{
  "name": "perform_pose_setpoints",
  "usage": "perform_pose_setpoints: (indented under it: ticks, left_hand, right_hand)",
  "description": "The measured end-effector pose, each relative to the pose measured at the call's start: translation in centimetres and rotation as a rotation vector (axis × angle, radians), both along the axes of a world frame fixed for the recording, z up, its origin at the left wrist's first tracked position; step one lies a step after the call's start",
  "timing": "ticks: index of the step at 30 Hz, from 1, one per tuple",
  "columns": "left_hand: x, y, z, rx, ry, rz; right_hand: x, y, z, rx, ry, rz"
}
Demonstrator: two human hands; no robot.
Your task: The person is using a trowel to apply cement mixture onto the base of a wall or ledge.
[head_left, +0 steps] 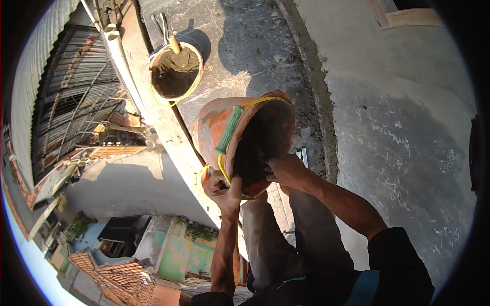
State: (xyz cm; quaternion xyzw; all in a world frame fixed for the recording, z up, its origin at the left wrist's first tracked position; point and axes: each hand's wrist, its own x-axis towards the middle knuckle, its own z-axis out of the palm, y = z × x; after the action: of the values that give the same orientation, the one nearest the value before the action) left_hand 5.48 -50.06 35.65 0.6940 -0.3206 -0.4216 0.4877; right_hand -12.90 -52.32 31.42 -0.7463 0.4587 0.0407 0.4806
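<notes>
An orange bucket (212,125) with a green grip on its yellow handle is tipped on its side in front of me, its dark mouth facing right and toward me. My left hand (224,191) is closed on the near part of its rim, beside the yellow handle. Across the mouth, my right hand (288,171) is closed at the rim's near right side, its fingertips partly hidden in shadow. The inside is too dark to make out fully. Farther off stands a second bucket (199,76) holding wet grey mortar (178,61), with a wooden tool handle (174,45) sticking up.
I am on a narrow concrete ledge (245,38) beside a grey plastered wall (393,132). To the left the ledge's edge drops off toward lower roofs (120,280) and a yard. Pale pipes (122,61) lie along that edge. Part of another orange rim (205,174) shows behind my left hand.
</notes>
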Motion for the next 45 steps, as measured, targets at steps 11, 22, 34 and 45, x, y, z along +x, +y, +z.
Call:
perform_pose_setpoints:
  ticks: [11, 22, 34, 45]
  left_hand:
    - [0.5, -0.2, 2.8, -0.033, 0.180, 0.207]
    - [0.4, -2.9, -2.0, -0.028, 0.229, 0.179]
    - [12.3, -3.8, -15.0, 0.114, -0.076, 0.171]
    - [16.1, -4.2, -13.1, 0.260, -0.030, 0.111]
  right_hand:
    - [-3.6, -2.1, 5.2, 0.304, 0.067, 0.039]
    - [-5.3, -1.3, 1.8, -0.274, 0.217, -0.193]
    - [-7.0, -8.0, -12.0, 1.098, -0.603, -0.928]
    - [-18.9, -9.2, -7.7, 0.233, 0.071, -1.282]
